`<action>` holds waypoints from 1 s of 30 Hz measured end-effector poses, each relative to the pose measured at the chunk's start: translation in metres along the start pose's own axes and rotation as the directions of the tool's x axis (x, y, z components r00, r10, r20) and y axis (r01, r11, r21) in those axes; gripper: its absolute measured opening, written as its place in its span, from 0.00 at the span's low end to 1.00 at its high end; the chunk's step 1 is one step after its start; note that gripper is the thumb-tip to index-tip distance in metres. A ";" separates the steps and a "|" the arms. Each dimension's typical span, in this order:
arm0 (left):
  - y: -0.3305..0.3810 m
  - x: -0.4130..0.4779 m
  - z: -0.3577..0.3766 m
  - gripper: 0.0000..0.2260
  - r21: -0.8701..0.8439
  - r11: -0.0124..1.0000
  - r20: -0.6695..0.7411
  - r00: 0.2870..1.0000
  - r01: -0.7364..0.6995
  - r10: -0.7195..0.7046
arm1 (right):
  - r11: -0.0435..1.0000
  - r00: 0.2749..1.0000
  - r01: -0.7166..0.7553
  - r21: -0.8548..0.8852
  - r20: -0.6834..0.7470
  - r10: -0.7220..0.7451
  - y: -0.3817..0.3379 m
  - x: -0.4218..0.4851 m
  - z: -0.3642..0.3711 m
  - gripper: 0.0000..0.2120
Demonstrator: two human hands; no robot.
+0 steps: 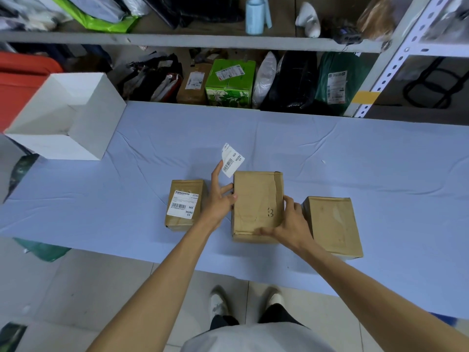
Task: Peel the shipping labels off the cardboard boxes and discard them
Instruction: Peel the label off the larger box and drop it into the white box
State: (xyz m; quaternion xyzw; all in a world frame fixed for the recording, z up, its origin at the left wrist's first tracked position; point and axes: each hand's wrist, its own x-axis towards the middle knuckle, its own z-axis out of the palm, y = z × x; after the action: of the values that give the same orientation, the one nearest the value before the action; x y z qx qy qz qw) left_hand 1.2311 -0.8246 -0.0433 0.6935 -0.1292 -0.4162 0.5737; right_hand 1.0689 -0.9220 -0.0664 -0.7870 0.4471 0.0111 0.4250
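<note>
White barcoded paper label (pixel 233 161) clings to your spread left hand (pixel 219 199); right hand (pixel 291 224) grasps brown cardboard box (pixel 256 199); glue may resist discarding.

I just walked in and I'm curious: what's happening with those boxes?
A person is peeling labels off cardboard boxes. A peeled label sticks to a fingertip of the left hand, above the middle box, which the right hand holds. The left box still wears a label; the right box shows none.
</note>
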 end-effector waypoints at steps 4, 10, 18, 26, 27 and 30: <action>-0.010 -0.002 -0.001 0.42 -0.006 1.000 0.007 1.000 -0.030 0.030 | 0.998 0.995 -0.063 -0.011 -0.071 0.062 -0.013 0.007 -0.003 0.45; -0.020 -0.003 -0.003 0.49 -0.020 0.996 0.078 0.993 -0.083 0.084 | 0.971 0.988 -0.096 -0.217 -0.137 0.067 -0.016 0.012 -0.001 0.54; -0.023 -0.012 -0.004 0.52 -0.031 0.996 0.079 0.993 -0.080 0.082 | 0.974 0.980 -0.060 -0.220 -0.198 0.016 -0.010 0.022 -0.002 0.27; -0.025 -0.023 -0.003 0.53 0.003 0.997 0.093 0.993 -0.078 0.077 | 0.992 0.991 -0.096 -0.083 -0.105 0.087 -0.025 0.017 0.010 0.54; -0.026 -0.023 -0.004 0.53 0.008 0.997 0.090 0.993 -0.074 0.073 | 0.992 0.989 -0.087 -0.090 -0.125 0.075 -0.024 0.019 0.010 0.49; -0.027 -0.022 -0.007 0.53 0.016 0.998 0.079 0.995 -0.060 0.058 | 0.995 0.982 -0.062 -0.071 -0.180 0.049 -0.021 0.023 0.006 0.28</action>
State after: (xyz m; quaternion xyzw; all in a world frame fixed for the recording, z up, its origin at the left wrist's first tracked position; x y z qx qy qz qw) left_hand 1.2143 -0.7968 -0.0584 0.6778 -0.1759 -0.4247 0.5738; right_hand 1.0998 -0.9296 -0.0657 -0.7877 0.5044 -0.0302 0.3524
